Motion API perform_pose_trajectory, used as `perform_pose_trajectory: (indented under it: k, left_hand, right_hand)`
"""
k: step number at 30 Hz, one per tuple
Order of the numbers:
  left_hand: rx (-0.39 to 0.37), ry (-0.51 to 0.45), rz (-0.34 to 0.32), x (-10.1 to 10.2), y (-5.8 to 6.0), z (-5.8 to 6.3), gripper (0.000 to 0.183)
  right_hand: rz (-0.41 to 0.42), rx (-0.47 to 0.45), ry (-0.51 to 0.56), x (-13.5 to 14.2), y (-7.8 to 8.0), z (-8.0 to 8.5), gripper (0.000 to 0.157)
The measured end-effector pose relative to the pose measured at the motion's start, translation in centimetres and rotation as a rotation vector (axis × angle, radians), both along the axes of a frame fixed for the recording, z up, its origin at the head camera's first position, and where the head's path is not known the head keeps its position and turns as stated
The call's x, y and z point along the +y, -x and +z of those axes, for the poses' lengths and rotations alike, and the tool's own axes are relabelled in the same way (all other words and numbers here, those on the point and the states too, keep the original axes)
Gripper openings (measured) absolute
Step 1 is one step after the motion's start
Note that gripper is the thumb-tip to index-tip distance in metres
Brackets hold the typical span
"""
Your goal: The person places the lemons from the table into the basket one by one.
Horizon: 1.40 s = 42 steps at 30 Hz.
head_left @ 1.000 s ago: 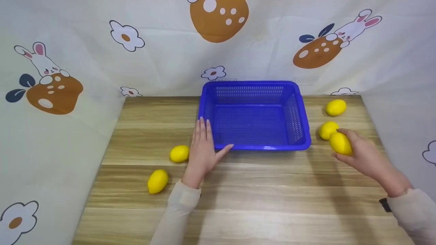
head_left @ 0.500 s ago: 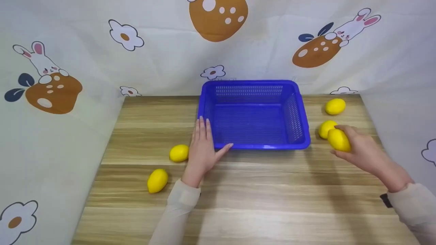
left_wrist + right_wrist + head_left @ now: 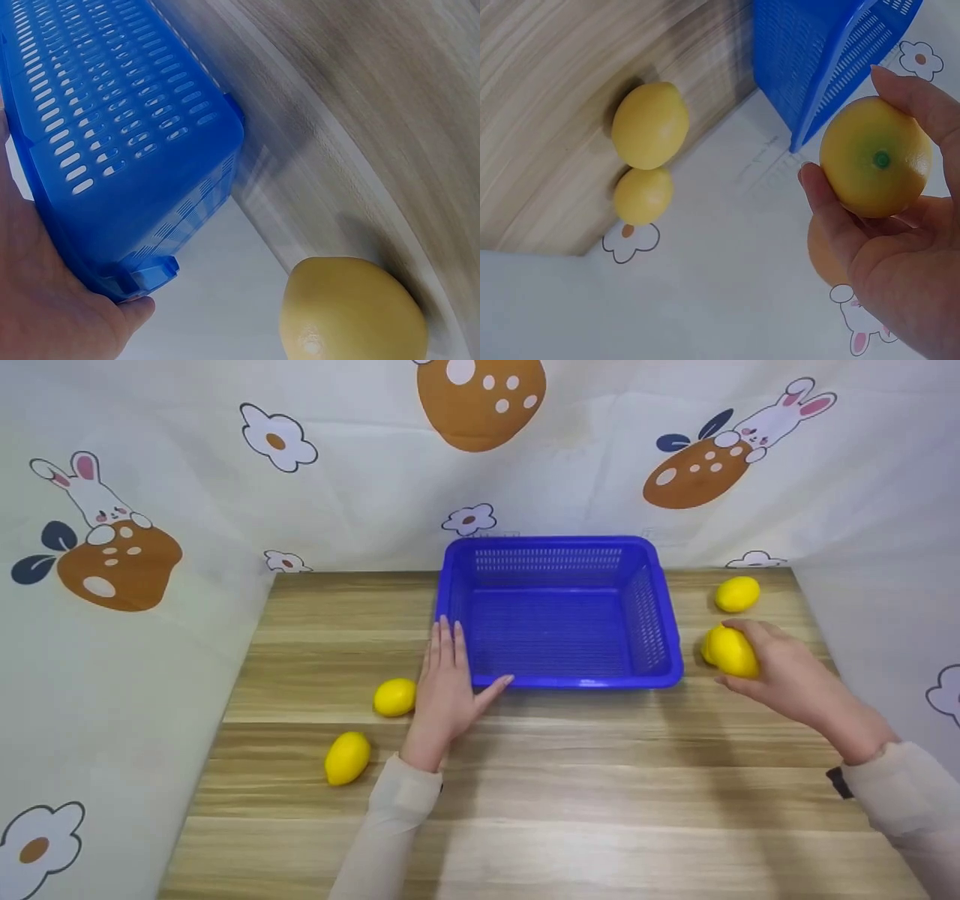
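Observation:
A blue plastic basket (image 3: 570, 683) stands near the back of the table. My left hand (image 3: 445, 690) rests over its front left corner, fingers straight along the left rim and thumb spread across the front rim. My right hand (image 3: 795, 675) grips a lemon (image 3: 737, 652) between thumb and fingers, to the right of the basket. In the right wrist view the held lemon (image 3: 874, 154) shows its green stem end and is apart from the table. A second lemon (image 3: 707, 648) is mostly hidden behind it in the head view. Farther back lies another lemon (image 3: 737, 594).
Two lemons lie left of the basket: one lemon (image 3: 394, 697) right beside my left hand, the other lemon (image 3: 348, 758) nearer the front. The wooden table (image 3: 570, 795) is bounded by patterned cloth (image 3: 360, 472) at the back and sides.
My right hand has moved slightly back and left with the lemon, which now covers most of the lemon behind it. My left hand and the basket have stayed in place.

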<state>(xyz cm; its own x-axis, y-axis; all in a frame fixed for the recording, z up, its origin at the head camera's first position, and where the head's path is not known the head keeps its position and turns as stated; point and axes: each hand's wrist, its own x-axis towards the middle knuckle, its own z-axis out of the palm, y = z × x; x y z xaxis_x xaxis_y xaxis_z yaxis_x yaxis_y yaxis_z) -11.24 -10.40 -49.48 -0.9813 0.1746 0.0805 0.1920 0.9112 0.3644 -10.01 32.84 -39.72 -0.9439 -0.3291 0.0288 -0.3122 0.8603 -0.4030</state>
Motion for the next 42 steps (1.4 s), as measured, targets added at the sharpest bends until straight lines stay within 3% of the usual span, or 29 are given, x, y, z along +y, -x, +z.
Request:
perform_pose_trajectory:
  k: [9, 20, 42]
  left_hand:
    - [0.016, -0.021, 0.001, 0.0, 0.0, 0.0, 0.116]
    - [0.011, -0.018, 0.000, 0.0, 0.3, 0.1, 0.116]
    - [0.031, -0.020, -0.010, -0.1, 0.0, 0.0, 0.116]
  right_hand:
    - [0.030, 0.002, 0.043, -1.0, 1.0, 0.5, 0.076]
    - [0.012, -0.054, 0.017, -2.6, 2.2, 1.5, 0.076]
    - [0.044, -0.054, 0.012, -5.0, 3.8, 2.5, 0.074]
